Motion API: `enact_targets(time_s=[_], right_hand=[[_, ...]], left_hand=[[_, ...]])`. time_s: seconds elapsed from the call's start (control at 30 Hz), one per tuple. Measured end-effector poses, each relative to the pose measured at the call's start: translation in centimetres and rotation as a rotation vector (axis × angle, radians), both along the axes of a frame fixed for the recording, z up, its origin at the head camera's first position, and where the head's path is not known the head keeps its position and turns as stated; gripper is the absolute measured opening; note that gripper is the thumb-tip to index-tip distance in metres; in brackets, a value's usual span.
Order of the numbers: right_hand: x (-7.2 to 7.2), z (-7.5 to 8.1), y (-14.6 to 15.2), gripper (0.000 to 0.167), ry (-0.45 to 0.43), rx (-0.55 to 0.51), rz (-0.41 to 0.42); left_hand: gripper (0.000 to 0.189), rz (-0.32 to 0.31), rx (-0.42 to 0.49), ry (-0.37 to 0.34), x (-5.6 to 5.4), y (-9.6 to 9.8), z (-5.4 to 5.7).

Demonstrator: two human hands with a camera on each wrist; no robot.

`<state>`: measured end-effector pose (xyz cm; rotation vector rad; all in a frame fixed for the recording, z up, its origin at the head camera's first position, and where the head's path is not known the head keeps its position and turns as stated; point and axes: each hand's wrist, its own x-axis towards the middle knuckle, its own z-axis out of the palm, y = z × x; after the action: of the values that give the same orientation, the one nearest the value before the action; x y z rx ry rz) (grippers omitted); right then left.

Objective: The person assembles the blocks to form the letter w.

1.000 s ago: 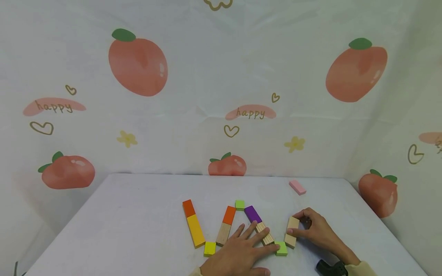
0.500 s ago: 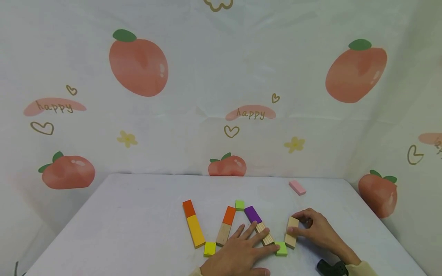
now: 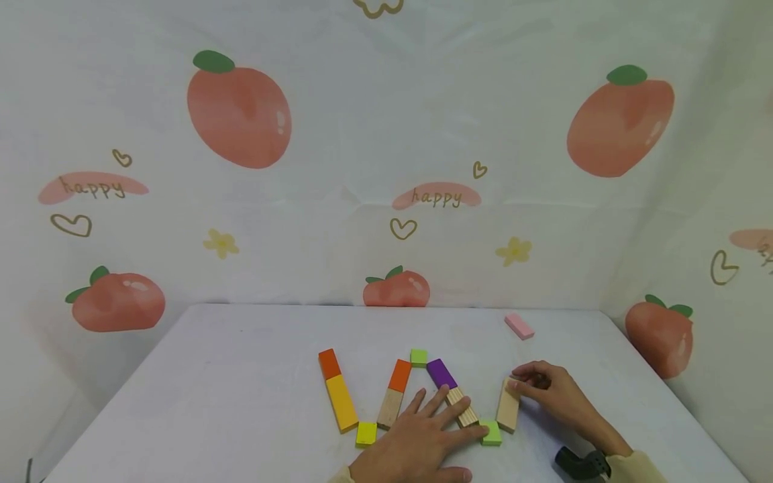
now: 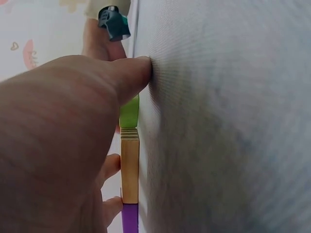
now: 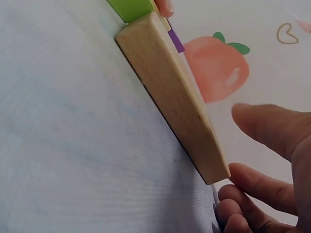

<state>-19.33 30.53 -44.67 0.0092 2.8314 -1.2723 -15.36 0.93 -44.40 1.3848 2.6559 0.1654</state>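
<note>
In the head view my left hand lies spread, with fingertips on the grooved wooden block and the near light green cube. A purple block continues the line behind them. My right hand is at the far end of a plain wooden block, which slants away from the green cube. The right wrist view shows the index fingertip against that block's end, the thumb raised apart from it. The left wrist view has the green cube and grooved block end to end.
To the left stand an orange block, a long yellow block, a yellow cube, another orange block and a wooden block. A far green cube touches that zigzag. A pink block lies alone behind.
My right thumb has lifted from the middle of the plain wooden block and moved toward its far end. The block has turned slightly. My left hand stays put.
</note>
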Motion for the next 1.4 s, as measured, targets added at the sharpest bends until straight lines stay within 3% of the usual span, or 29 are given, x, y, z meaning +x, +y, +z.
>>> enact_targets(time_s=[0.33,0.9,1.17,1.4], right_hand=[[-0.1,0.2,0.2,0.036,-0.040,-0.038,-0.039],[-0.2,-0.3,0.4,0.035,-0.030,-0.058,-0.033],[-0.2,-0.2,0.4,0.033,-0.044,-0.063,-0.037],[-0.3,0.1,0.4,0.031,-0.042,-0.066,-0.036]], left_hand=[[0.060,-0.006,0.000,0.078,0.1,0.1,0.0],[0.060,0.017,-0.009,0.018,0.1,0.4,0.3],[0.067,0.012,-0.013,0.035,0.0,0.7,0.3],[0.071,-0.014,0.005,0.059,0.1,2.1,0.4]])
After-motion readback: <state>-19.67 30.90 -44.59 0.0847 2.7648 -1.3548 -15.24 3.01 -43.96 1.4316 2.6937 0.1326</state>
